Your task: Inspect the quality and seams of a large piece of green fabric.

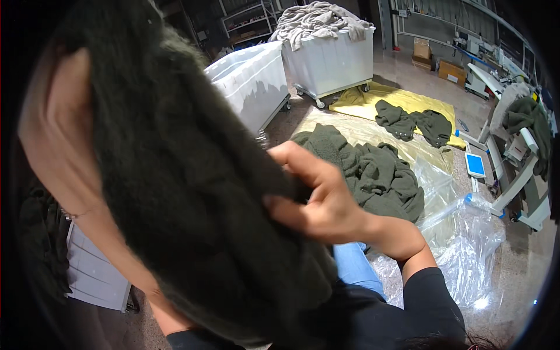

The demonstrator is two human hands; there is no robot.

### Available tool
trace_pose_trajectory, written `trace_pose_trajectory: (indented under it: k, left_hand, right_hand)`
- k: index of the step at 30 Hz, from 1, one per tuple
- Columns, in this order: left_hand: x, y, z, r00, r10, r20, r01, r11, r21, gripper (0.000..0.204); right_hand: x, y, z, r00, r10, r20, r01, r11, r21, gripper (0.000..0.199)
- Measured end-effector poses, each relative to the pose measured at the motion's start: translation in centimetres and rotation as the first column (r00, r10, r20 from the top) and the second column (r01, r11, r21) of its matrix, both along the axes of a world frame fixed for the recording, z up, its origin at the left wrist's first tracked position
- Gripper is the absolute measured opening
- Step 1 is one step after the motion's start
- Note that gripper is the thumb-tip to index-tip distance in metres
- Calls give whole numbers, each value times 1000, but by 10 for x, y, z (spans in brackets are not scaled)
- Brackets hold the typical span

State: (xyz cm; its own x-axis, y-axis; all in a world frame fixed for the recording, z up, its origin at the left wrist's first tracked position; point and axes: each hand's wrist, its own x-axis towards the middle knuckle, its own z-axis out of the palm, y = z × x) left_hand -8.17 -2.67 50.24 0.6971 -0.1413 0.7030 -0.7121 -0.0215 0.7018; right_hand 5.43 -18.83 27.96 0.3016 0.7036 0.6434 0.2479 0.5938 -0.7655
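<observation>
A large dark green fleece garment (181, 175) hangs close in front of the camera and fills the left half of the view. My left hand (55, 125) is raised at the far left, with the fleece draped over it; its fingers are mostly hidden behind the fabric. My right hand (318, 195) pinches the garment's edge near the middle of the view, thumb and fingers closed on the cloth.
A pile of dark green fleece (373, 175) lies on clear plastic sheeting (461, 245) on the floor. Two more garments (414, 122) rest on a yellow sheet (361, 99). Two white wheeled bins (251, 81) stand behind, one heaped with grey cloth (318, 20). A white machine frame (513, 157) stands at right.
</observation>
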Motion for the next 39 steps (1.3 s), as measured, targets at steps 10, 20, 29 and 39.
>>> trace_pose_trajectory:
  k: [10, 20, 29, 39]
  left_hand:
    - [45, 69, -302, 491, 732, -473, -591, 679, 436, 4]
    - [66, 9, -458, 507, -32, -861, -615, 687, -387, 8]
    - [94, 19, -472, 491, -48, -870, -674, 612, -414, 13]
    - [116, 0, -468, 499, -57, -865, -611, 684, -398, 13]
  right_hand:
    - [110, -73, -130, 887, -426, 177, 457, 757, -467, 16]
    - [123, -49, -245, 880, -464, 102, 439, 710, -551, 30]
    - [133, -49, -218, 678, -311, 666, 726, 425, -541, 19]
    - [98, -20, -204, 595, -535, 600, 632, 772, 63, 27]
